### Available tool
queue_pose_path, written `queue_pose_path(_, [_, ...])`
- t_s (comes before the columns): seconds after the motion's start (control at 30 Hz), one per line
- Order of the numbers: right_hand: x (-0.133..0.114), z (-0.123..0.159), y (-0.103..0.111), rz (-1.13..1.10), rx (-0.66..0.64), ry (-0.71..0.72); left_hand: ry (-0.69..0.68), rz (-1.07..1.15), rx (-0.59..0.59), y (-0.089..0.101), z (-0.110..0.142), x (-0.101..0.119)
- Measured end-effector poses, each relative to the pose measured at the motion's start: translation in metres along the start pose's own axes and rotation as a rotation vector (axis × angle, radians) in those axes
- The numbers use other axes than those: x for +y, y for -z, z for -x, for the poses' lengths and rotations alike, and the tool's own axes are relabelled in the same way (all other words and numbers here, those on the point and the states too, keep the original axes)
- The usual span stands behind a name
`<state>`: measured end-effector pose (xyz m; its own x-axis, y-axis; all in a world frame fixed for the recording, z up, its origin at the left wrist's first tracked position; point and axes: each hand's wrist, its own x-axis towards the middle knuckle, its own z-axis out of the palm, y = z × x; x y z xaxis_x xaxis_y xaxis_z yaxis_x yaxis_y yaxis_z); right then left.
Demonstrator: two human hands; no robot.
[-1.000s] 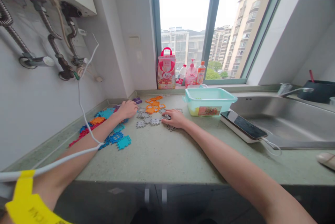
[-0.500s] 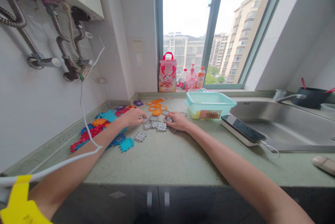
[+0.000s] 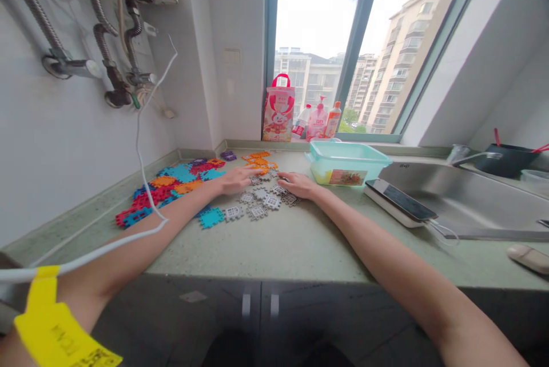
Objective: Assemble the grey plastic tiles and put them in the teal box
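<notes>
My left hand (image 3: 238,180) lies low over the worktop with its fingers stretched out to the right, at the near edge of the orange interlocking tiles (image 3: 257,159). Its fingertips reach the top of the grey interlocking tiles (image 3: 258,211), several of which have window-like lattices. My right hand (image 3: 297,185) rests at the right side of the grey tiles, fingers extended and slightly bent, touching or just above them. I see nothing held in either hand. A turquoise tile (image 3: 211,218) lies left of the grey ones. Part of the mixed coloured tile pile (image 3: 150,200) is hidden behind my left forearm.
A light-green plastic tub (image 3: 349,162) stands beyond my right hand. A phone (image 3: 398,200) on a white block lies before the steel sink (image 3: 476,201). A white cable (image 3: 146,175) crosses above my left forearm. Bottles (image 3: 317,121) and a pink bag (image 3: 278,114) stand at the window.
My left hand has moved right and away from me, toward the orange tiles, its fingers straighter. More grey tiles show between the hands. The view has shifted slightly.
</notes>
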<state>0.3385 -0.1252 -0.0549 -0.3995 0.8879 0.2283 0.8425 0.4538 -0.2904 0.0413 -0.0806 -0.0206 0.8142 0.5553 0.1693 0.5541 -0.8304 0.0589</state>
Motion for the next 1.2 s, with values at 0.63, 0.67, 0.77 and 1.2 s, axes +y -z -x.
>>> queue_pose_path(0.63, [-0.014, 0.000, 0.010, -0.009, 0.035, 0.072, 0.268, -0.214, -0.012, -0.006, 0.004, -0.007])
queue_pose_path(0.67, [-0.014, 0.003, 0.015, -0.041, 0.030, 0.108, 0.283, -0.227, -0.003, -0.005, 0.006, -0.009])
queue_pose_path(0.77, [-0.015, 0.011, 0.029, -0.093, 0.091, 0.128, 0.203, -0.232, 0.065, 0.000, 0.010, -0.015])
queue_pose_path(1.2, [-0.001, 0.024, 0.046, 0.148, -0.039, -0.167, 0.019, 0.017, 0.008, 0.013, 0.015, -0.006])
